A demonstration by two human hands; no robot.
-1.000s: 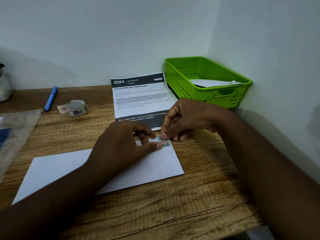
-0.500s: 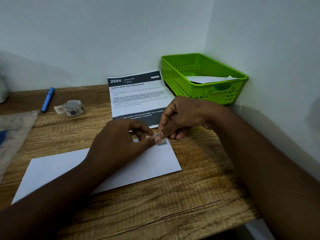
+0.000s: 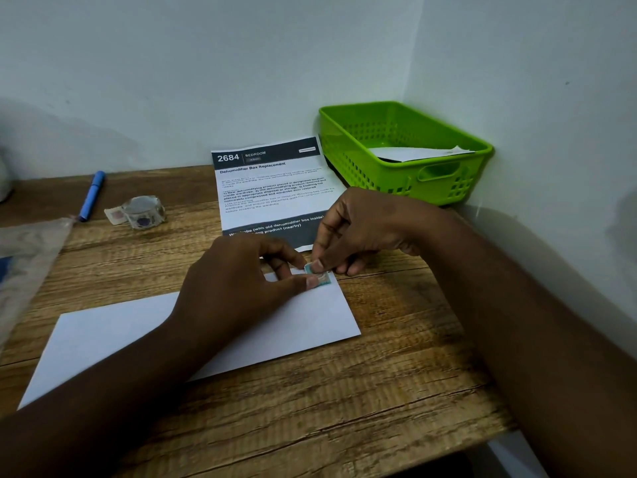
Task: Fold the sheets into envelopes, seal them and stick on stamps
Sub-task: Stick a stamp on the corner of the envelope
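A white folded envelope [image 3: 113, 339] lies flat on the wooden table [image 3: 396, 391]. At its far right corner sits a small teal stamp [image 3: 325, 279]. My left hand [image 3: 241, 288] rests on the envelope, thumb tip pressing the stamp's near edge, other fingers curled. My right hand [image 3: 362, 232] comes from the right, its thumb and forefinger pinching the stamp's far edge against the paper. Most of the stamp is hidden by the fingertips.
A printed sheet headed 2684 [image 3: 272, 188] lies behind the hands. A green basket [image 3: 444, 174] holding white paper stands in the back right corner. A roll of stamps [image 3: 143, 212] and a blue pen [image 3: 91, 194] lie at the back left; a clear plastic bag [image 3: 24, 270] at the left edge.
Both hands stay on the stamp at the envelope's corner; the fingertips have shifted slightly over it. The camera has tilted a little, so the scene sits lower in view.
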